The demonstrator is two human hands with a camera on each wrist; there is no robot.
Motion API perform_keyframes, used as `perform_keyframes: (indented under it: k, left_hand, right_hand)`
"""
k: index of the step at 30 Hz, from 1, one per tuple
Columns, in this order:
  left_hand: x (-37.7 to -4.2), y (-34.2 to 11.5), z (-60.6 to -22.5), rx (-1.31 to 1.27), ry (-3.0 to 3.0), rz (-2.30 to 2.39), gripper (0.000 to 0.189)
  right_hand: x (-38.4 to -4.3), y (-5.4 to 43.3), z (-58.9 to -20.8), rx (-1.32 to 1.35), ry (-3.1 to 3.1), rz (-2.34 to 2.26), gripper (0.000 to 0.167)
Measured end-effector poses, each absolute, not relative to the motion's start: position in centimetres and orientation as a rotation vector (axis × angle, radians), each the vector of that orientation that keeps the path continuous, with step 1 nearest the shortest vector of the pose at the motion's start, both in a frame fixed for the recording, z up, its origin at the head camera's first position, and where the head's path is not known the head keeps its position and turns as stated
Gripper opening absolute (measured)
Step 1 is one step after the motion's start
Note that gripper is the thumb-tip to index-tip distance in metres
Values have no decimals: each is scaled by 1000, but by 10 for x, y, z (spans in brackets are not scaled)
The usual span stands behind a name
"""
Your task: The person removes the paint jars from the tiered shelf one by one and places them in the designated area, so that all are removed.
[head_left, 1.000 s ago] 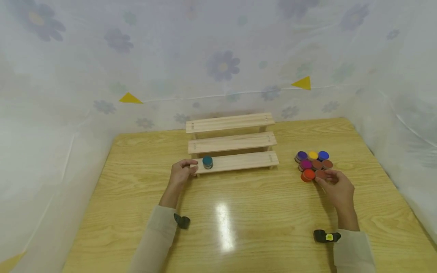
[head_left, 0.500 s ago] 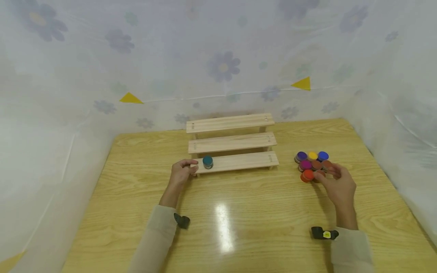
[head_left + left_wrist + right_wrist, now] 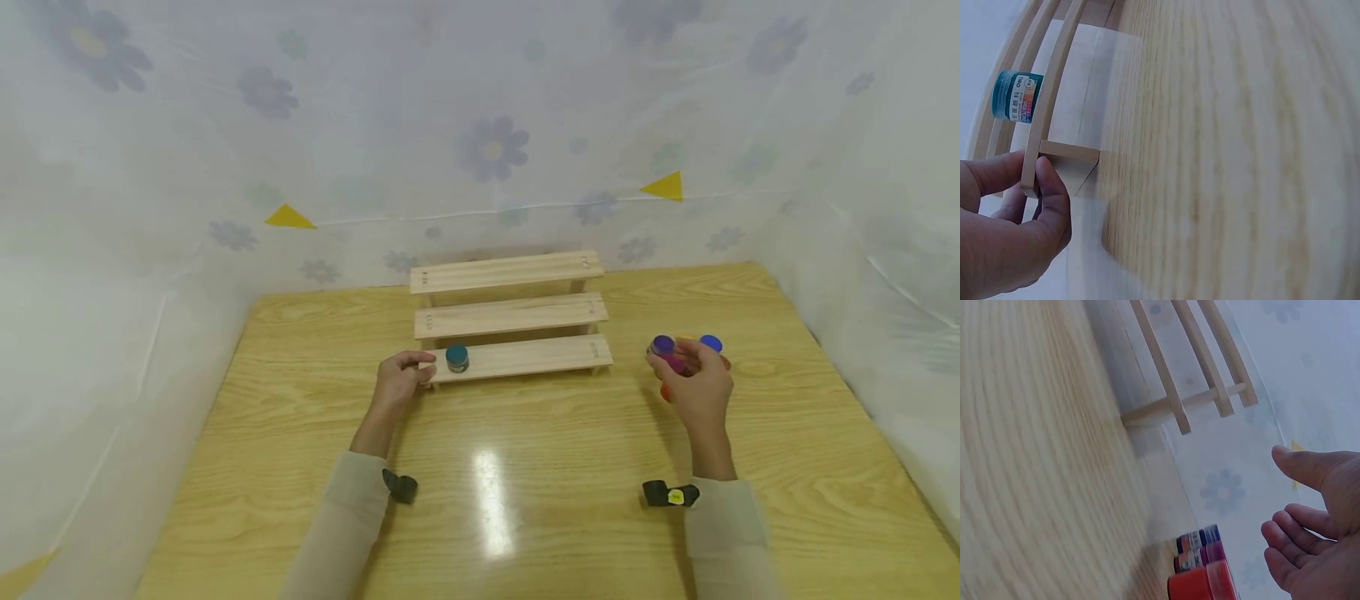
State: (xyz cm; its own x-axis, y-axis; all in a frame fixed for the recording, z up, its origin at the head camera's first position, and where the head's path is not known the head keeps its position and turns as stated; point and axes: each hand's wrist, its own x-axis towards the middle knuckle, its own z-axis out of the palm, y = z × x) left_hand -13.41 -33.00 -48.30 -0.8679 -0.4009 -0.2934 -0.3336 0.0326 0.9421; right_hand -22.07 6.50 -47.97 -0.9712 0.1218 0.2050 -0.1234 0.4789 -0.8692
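My left hand (image 3: 397, 379) pinches the left end of the lowest board of a three-step wooden rack (image 3: 536, 356), thumb on one face and fingers on the other. A teal paint jar (image 3: 457, 358) stands on that board, just right of the hand; its label shows in the left wrist view. Over at the right, my right hand (image 3: 703, 387) hovers above a cluster of paint jars and covers several of them. Its thumb and fingers are apart, holding nothing. Purple (image 3: 662, 343) and blue jars (image 3: 711, 343) show around it, and a red jar (image 3: 1200, 586) in the right wrist view.
The rack stands on a wood-grain table (image 3: 570, 483) near its back edge. Pale flowered sheeting (image 3: 360, 158) rises behind and along both sides. Each forearm wears a dark wrist camera, such as the right one (image 3: 656, 493).
My right hand has moved left, from the brown jars at the cluster's near right toward the purple and magenta ones. My left hand and the teal jar have stayed put.
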Motion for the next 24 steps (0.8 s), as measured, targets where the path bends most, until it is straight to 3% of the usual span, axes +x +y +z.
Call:
perform_keyframes:
  k: [24]
  left_hand:
    - [-133, -331, -482, 801, -2244, -2003, 24]
  right_hand:
    - [-221, -20, -482, 315, -2451, 1756, 53]
